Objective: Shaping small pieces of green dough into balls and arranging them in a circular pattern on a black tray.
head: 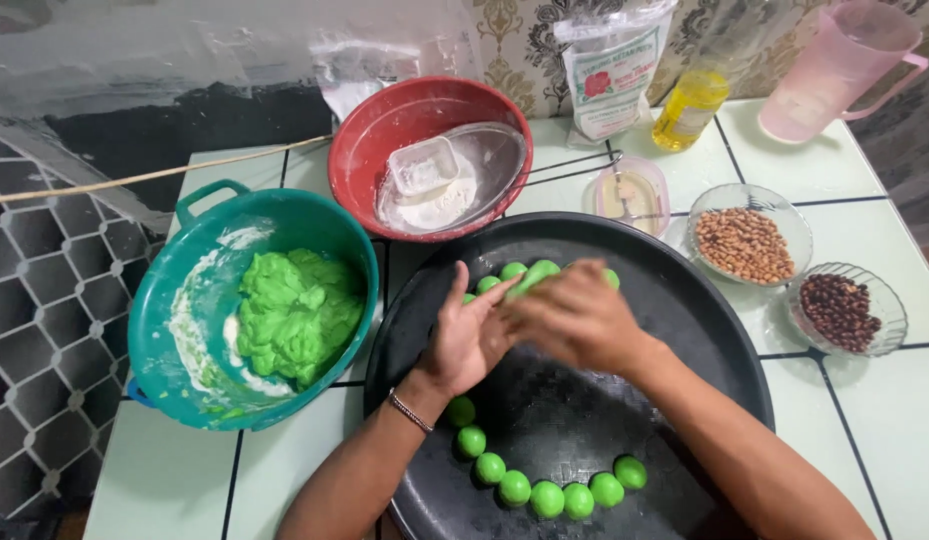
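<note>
From the head camera, two hands meet over a big round black tray. The left hand is open and flat, fingers stretched out, and the right hand lies across it, blurred. A green dough piece peeks out just past the fingertips, pressed between the two palms, so I cannot tell its full shape. On the tray, seven green dough balls sit in a curved row below the wrists, near the bottom edge. About five more green balls sit just beyond the fingers, but the hands hide some, so that count is not sure. Left of the left hand's fingers is one teal bowl with a big lump of green dough and white smears inside. Past the fingertips is one red bowl holding white flour and a small clear box. To the right of the right hand's fingers are two glass bowls: one with light brown peanuts, one with dark beans. Farther off are one small lidded tub, one flour bag, one yellow oil bottle and one pink jug, its top cut off.
</note>
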